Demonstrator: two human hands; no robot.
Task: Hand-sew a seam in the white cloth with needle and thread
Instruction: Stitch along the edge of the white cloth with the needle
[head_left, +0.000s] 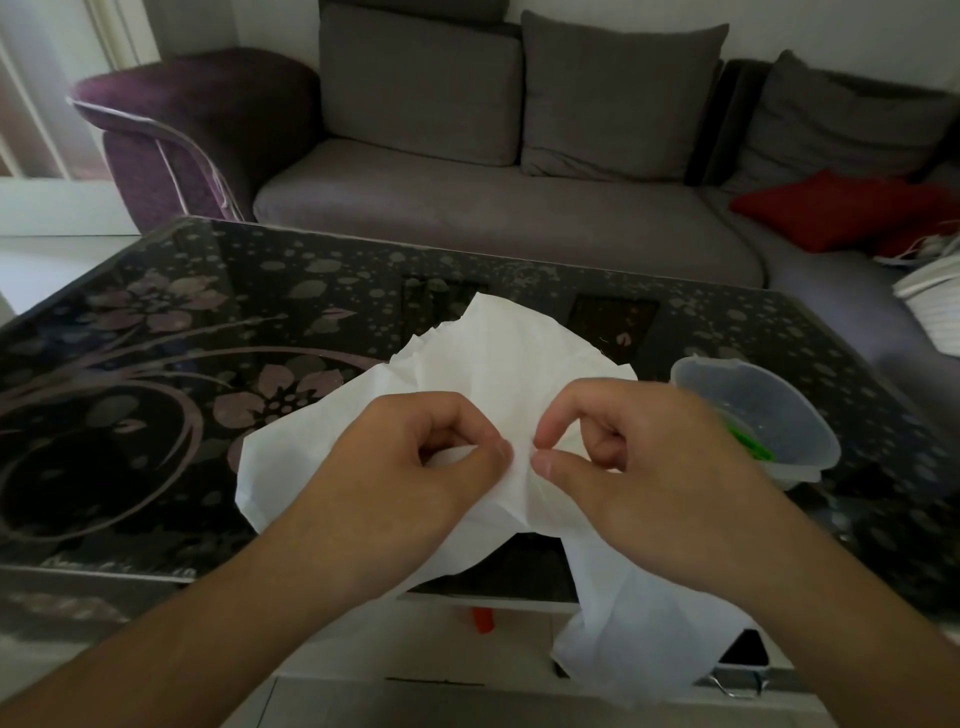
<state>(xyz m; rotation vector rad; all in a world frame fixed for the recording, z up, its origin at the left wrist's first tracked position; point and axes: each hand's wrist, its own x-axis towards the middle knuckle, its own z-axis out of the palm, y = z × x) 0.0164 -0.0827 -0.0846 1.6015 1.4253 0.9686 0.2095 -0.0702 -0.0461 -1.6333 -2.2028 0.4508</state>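
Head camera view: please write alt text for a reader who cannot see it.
Two bare hands, left hand and right hand, pinch a crumpled white cloth between thumb and fingertips over a dark floral glass table. A clear plastic tub sits at right, a grey sofa behind.

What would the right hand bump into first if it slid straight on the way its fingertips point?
The right hand points across at the left hand; their fingertips nearly meet over the white cloth pinched between them, so probably the left fingertips, through a cloth fold.
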